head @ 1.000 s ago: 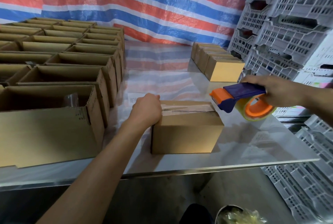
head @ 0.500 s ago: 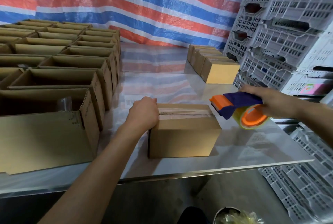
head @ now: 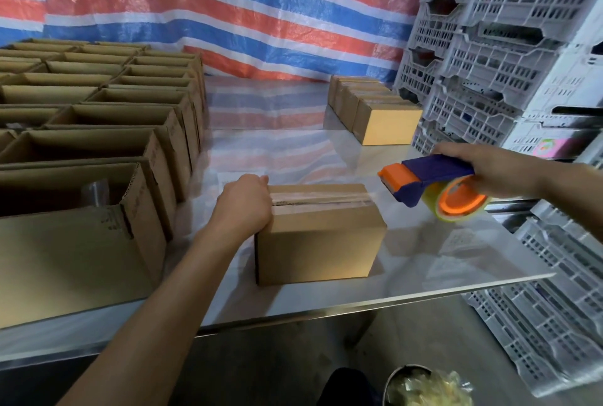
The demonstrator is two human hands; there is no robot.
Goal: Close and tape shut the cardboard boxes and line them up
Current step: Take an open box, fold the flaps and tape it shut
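Note:
A closed cardboard box [head: 321, 242] stands near the front of the shiny table [head: 424, 262], with clear tape along its top seam. My left hand [head: 246, 205] presses down on the box's left top edge. My right hand [head: 489, 170] grips a blue and orange tape dispenser [head: 434, 190] just right of the box, a little above the table. Its orange nose points at the box's right end, and a thin strip of tape seems to run from it to the box. A row of taped boxes [head: 375, 108] stands at the back right.
Several open cardboard boxes [head: 98, 131] fill the left side of the table in rows. Stacked white plastic crates [head: 509, 46] rise on the right, and more crates [head: 561, 307] lie below the table's edge. A striped tarp [head: 228, 7] hangs behind.
The dispenser in my right hand has stayed beside the box's right end, shifting only slightly. My left hand has kept its hold on the box. The camera view has moved a little.

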